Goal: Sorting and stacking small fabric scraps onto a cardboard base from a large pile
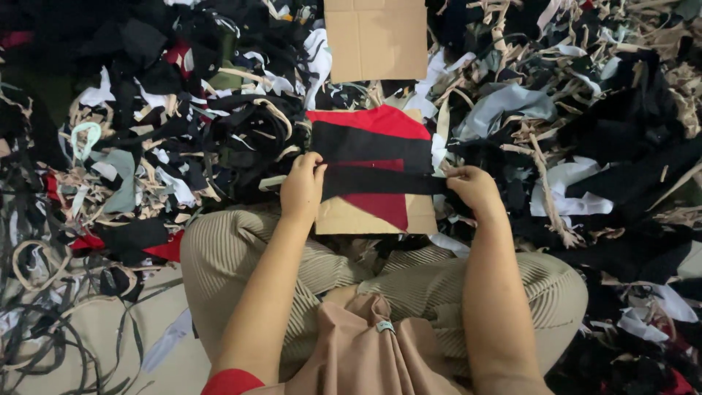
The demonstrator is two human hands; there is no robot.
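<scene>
Pinching black strip (380,181) taut between left hand (302,188) and right hand (475,190); risk: uneven pull skews it off the red piece (373,123).

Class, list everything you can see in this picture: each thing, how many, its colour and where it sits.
black fabric strip: one, black, stretched between both hands
red fabric piece: one, red, on the near cardboard
black fabric piece: one, black, across the red piece
near cardboard sheet: one, brown, in front of the knees
far cardboard sheet: one, brown, top centre
scrap heap: many, black, white, beige, all around
left hand: gripping strip's left end
right hand: gripping strip's right end
</scene>
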